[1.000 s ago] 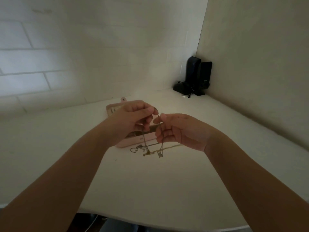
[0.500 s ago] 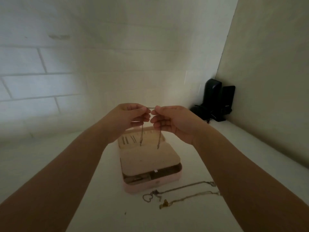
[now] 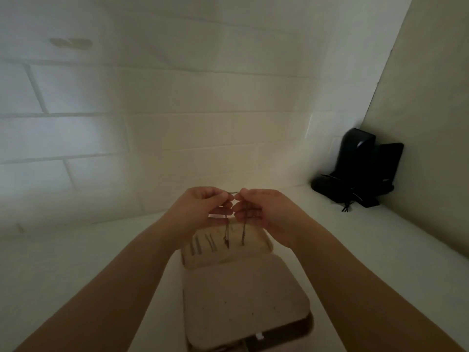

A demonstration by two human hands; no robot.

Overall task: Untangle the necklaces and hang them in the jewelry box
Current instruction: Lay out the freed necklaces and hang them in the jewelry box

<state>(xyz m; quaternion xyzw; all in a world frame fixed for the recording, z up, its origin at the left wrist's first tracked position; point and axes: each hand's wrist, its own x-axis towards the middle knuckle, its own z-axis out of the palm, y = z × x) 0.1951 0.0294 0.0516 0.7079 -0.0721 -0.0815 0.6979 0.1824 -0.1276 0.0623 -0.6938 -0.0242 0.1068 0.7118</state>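
Necklace (image 3: 236, 193) held taut between two hands above the open jewelry box (image 3: 243, 283) on the tabletop (image 3: 76, 262). The left hand (image 3: 203, 212) and right hand (image 3: 261, 212) meet at the centre of the view, each grip pinching the fine chain between thumb and forefinger; a short span bridges the fingertips, and the two ends hang toward 6 o'clock in front of the raised lid (image 3: 256, 247). Both forearms reach in from the 7 and 5 o'clock corners, knuckles up, remaining fingers curled beneath. The chain looks very light, limp and thin, so it probably slips and kinks easily and may snag; it is best taken close to the clasp ends, with a fingertip pinch rather than a full grasp. Short dark bars, possibly hooks or pieces already hung, show inside the lid at 9 o'clock from the dangling ends. A black device (image 3: 360, 171) stands in the corner at 2 o'clock.
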